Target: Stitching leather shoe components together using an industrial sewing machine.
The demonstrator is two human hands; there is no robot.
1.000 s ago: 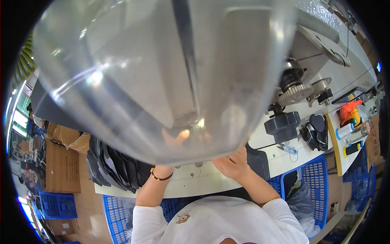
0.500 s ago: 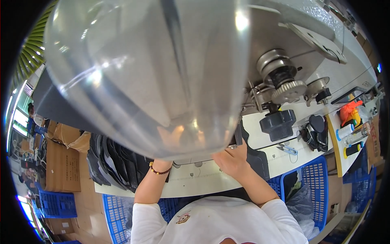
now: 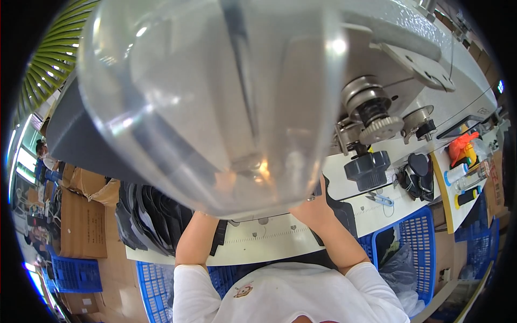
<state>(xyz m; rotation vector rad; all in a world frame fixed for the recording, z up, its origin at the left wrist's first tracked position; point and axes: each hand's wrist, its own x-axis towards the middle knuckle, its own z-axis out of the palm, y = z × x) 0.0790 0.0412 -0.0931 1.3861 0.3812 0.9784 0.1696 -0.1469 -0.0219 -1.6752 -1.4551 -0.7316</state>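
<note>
a: how do the two hands grip?

b: can't tell. the left hand (image 3: 225, 183) is a blur behind one clear, curved plastic shield (image 3: 215, 107); the right hand (image 3: 312, 209) has its fingertips hidden at the shield's edge.

a: and the dark pieces?

b: one flat dark piece (image 3: 343, 212) lies beside the right forearm; a floppy, layered pile (image 3: 151, 218), too overlapped to count, sits left of the left forearm on the pale table (image 3: 269, 242).

a: further out?

b: one ridged metal wheel (image 3: 381, 130), one fluted black knob (image 3: 368, 170), one pair of blue-handled snips (image 3: 381, 198), and two spools (image 3: 456, 175) at the right.

a: changed since half a second ago?

b: the left wrist's beaded bracelet is now out of sight, and a dark edge (image 3: 218, 237) shows right of that forearm.
</note>
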